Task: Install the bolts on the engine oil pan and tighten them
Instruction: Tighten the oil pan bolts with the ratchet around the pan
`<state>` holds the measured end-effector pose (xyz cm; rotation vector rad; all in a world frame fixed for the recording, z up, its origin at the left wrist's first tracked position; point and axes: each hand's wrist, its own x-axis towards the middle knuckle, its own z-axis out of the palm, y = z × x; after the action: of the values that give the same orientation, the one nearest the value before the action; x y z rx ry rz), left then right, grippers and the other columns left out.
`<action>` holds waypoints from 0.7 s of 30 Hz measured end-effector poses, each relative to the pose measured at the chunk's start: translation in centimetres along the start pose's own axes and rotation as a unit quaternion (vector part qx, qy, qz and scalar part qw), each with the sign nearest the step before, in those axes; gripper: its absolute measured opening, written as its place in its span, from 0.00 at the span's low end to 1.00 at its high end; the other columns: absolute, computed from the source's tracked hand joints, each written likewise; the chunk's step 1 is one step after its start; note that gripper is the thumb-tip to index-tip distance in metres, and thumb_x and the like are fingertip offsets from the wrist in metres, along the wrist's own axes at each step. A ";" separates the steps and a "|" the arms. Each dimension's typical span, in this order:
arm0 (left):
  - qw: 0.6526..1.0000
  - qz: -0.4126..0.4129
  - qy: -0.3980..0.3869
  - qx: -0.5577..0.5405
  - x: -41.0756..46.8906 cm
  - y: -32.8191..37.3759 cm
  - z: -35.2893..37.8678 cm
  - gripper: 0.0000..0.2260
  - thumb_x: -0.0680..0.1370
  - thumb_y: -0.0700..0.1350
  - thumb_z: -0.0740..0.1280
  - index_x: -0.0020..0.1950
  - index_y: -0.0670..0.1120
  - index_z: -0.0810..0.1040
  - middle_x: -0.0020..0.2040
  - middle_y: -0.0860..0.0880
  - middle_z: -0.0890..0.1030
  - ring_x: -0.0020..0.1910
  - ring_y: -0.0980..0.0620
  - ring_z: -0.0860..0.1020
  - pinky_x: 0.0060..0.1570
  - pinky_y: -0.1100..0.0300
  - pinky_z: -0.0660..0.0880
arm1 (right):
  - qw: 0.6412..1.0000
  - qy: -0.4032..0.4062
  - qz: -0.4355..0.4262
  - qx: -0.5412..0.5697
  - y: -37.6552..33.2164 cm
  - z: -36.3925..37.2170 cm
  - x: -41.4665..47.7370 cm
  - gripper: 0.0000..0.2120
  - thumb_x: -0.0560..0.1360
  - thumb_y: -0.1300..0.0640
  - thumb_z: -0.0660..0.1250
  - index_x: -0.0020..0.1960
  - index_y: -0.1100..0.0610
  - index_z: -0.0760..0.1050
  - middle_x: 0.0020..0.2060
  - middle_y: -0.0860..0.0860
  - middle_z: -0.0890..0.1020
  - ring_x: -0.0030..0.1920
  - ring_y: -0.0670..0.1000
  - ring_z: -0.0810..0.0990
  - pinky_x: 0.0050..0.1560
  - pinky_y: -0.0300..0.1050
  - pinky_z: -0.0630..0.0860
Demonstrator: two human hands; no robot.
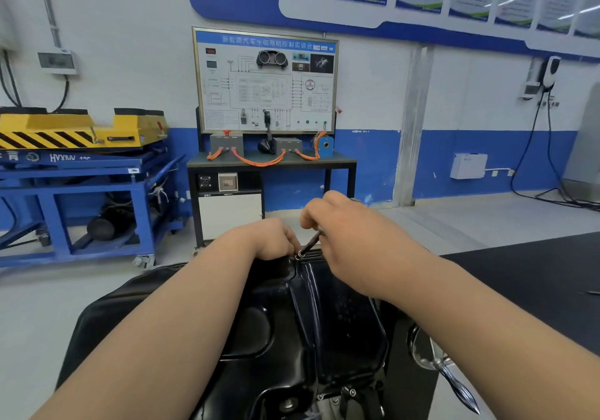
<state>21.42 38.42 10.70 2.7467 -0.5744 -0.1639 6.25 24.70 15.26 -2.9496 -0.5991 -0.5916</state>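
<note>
Head camera looks down over both our bare forearms onto the black, glossy engine oil pan [324, 322], which fills the frame from the centre down to 6 o'clock, its bulged bottom facing up. Our hands meet at the pan's far rim, just above the frame's centre. Our right hand [344, 234] comes in from 4 o'clock, its fingers curled round a slim dark driver [310, 241] that slants down toward 7 o'clock; the driver's ringed tip touches the far rim of the pan. Our left hand [271, 239] comes in from 7 o'clock and sits at that same rim just beside the tip, fingers curled under; we cannot tell whether they pinch anything. At 6 o'clock, on the pan's near flange, one bolt [287, 404] sits with its head showing. A chrome tool [454, 384] lies at 5 o'clock, just beside the pan's right side, and a black mat [535, 276] spreads out at 3 o'clock. Beyond the hands, at 12 o'clock, a wired training board [264, 82] stands on a dark bench [337, 163] with orange cables [256, 162] looped across it. A blue lift cart [81, 173] with a yellow, hazard-striped top stands at 9 o'clock.
</note>
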 end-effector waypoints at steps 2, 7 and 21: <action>1.000 -0.007 0.000 -0.017 -0.1 -0.1 0.0 0.14 0.75 0.40 0.64 0.35 0.58 0.77 0.41 0.58 0.78 0.44 0.54 0.75 0.50 0.60 0.69 | 0.999 0.012 0.013 -0.045 0.0 0.2 0.4 0.14 0.77 0.60 0.62 0.61 0.51 0.66 0.53 0.50 0.70 0.46 0.54 0.77 0.45 0.52 0.78; 0.999 -0.013 0.004 -0.033 -0.1 -0.1 0.0 0.12 0.76 0.41 0.65 0.39 0.58 0.78 0.41 0.58 0.77 0.46 0.54 0.74 0.51 0.59 0.68 | 0.990 0.066 0.023 -0.120 0.4 0.8 0.9 0.04 0.81 0.54 0.57 0.55 0.52 0.66 0.44 0.49 0.75 0.40 0.54 0.77 0.37 0.48 0.75; 1.000 -0.003 -0.005 -0.022 0.0 -0.1 0.0 0.15 0.76 0.40 0.64 0.38 0.60 0.78 0.43 0.57 0.78 0.46 0.54 0.74 0.54 0.60 0.68 | 0.991 0.037 0.045 -0.119 -0.2 0.9 0.9 0.07 0.79 0.55 0.58 0.57 0.53 0.67 0.38 0.50 0.74 0.39 0.53 0.76 0.38 0.50 0.77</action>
<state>21.46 38.50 10.67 2.7061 -0.5593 -0.1888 7.20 25.35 14.81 -3.1365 -0.4110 -0.8112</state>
